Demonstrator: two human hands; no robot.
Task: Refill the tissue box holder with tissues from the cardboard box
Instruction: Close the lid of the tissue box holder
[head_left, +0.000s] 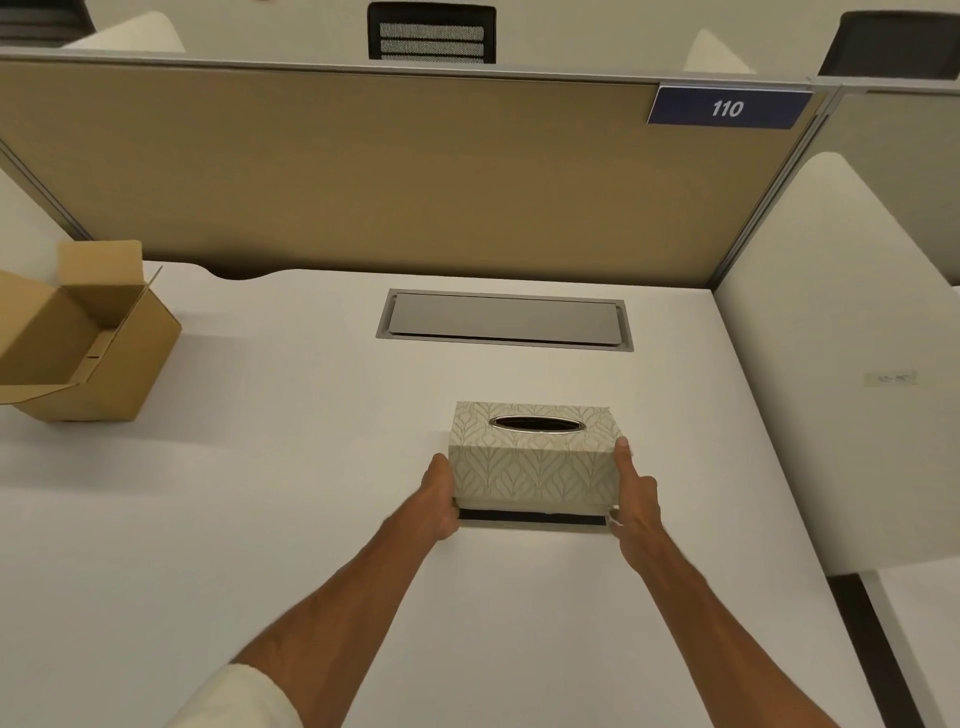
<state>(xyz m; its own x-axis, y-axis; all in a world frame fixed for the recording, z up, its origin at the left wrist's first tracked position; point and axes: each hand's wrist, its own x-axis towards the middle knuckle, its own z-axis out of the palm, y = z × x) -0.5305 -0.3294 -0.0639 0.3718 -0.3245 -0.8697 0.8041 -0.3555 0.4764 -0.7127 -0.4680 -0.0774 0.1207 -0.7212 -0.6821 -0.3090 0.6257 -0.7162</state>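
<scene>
The tissue box holder (532, 462) is a cream box with a leaf pattern and a dark oval slot on top. It stands in the middle of the white desk. Its cover sits slightly raised above its base (535, 522), with a dark gap showing between them. My left hand (441, 499) grips the holder's left side and my right hand (636, 493) grips its right side. No tissue shows in the slot. The open cardboard box (88, 338) stands at the desk's left edge, flaps up; its contents are hidden from this angle.
A grey metal cable hatch (504, 319) is set into the desk (260, 493) behind the holder. A tan partition (363, 171) with a blue "110" sign (727, 108) closes the back. A white side panel (831, 364) borders the right.
</scene>
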